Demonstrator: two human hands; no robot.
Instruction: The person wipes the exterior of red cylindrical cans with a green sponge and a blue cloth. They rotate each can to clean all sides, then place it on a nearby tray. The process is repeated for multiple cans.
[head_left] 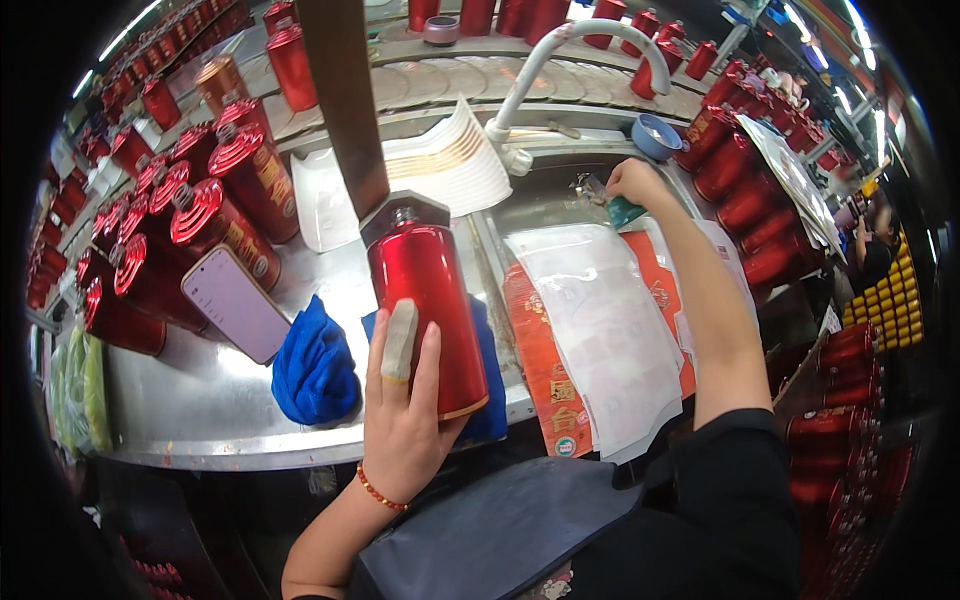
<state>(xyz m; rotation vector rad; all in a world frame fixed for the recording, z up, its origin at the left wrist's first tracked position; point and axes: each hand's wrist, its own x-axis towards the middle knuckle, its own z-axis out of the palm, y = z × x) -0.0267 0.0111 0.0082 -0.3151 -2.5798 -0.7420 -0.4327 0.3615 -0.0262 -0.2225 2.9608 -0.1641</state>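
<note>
We see the left hand (405,425) gripping a red bottle (430,300) by its lower part, fingers laid along the near side and a pale sleeve (400,340) on one finger. The bottle stretches up and away from that hand, above the tabletop (210,420), between a bunched blue cloth (315,365) and the white sheets (600,330). Our right hand (640,187) is closed on a green piece (624,212) over the metal basin (545,190), near a blue bowl (657,137), well apart from the bottle.

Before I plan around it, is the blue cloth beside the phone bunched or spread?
Bunched: the blue cloth sits in a thick, creased heap.
</note>
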